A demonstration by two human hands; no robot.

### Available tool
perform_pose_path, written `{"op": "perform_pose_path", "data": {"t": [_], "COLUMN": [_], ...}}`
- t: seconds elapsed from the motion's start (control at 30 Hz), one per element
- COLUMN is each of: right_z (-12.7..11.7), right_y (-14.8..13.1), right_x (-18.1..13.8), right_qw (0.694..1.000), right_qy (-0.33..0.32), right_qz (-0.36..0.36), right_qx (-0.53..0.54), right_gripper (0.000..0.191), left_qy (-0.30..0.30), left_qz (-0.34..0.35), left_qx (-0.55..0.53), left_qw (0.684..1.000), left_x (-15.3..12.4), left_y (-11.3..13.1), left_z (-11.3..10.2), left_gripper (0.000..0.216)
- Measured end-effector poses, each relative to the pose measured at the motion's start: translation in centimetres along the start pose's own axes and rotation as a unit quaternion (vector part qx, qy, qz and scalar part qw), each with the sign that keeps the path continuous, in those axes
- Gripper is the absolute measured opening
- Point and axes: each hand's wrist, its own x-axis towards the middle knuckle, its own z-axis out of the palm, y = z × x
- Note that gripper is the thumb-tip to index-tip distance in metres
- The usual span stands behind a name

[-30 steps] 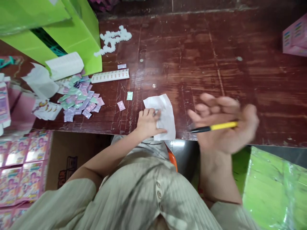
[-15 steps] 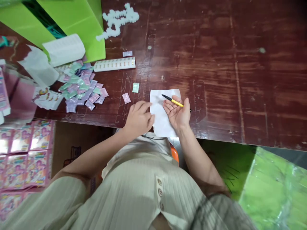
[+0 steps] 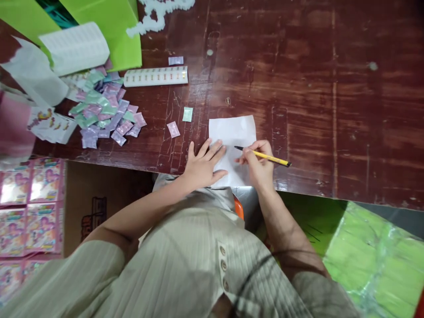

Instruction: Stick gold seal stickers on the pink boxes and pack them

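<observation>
Worn dark-red wooden table (image 3: 308,88) fronts a person in a pale grey-green shirt (image 3: 185,256)

At the near edge, a plain white paper sheet (image 3: 232,128) lies flat beneath the left hand (image 3: 202,170), fingers splayed over its left side, gripping nothing. The right hand (image 3: 261,170) curls closed around a slim yellow-and-black pen (image 3: 270,157), its dark tip over the sheet; contact cannot be told. To the left, small pink, mint and purple packets (image 3: 107,108), their contents unseen, heap near a bright green box (image 3: 122,48) with teal strands (image 3: 62,15) showing between its panels. Below the table edge, pink printed packs (image 3: 41,225) form rows beside a brown cardboard box (image 3: 76,185). At lower right, clear tape (image 3: 379,260) crosses a second green box (image 3: 351,238), its contents hidden.
</observation>
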Motion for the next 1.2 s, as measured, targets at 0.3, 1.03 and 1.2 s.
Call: {"op": "perform_pose_path", "data": {"t": [0.3, 1.03, 1.2], "right_z": [-0.1, -1.6, -1.7], "right_y": [0.8, 0.3, 0.2], "right_x": [-0.8, -0.3, -0.1], "right_qw": [0.966, 0.952, 0.947], "right_qy": [-0.03, 0.004, -0.028], "right_qz": [-0.078, -0.082, -0.11], "right_qx": [-0.244, -0.295, -0.3], "right_gripper": [0.017, 0.015, 0.013], "left_qy": [0.04, 0.051, 0.051], "left_qz": [-0.023, -0.016, -0.017], "left_qx": [-0.03, -0.047, -0.038], "left_qw": [0.998, 0.997, 0.998], "left_x": [0.0, 0.1, 0.2], "left_y": [0.6, 0.6, 0.6], "left_z": [0.9, 0.8, 0.8], "left_gripper": [0.087, 0.086, 0.088]}}
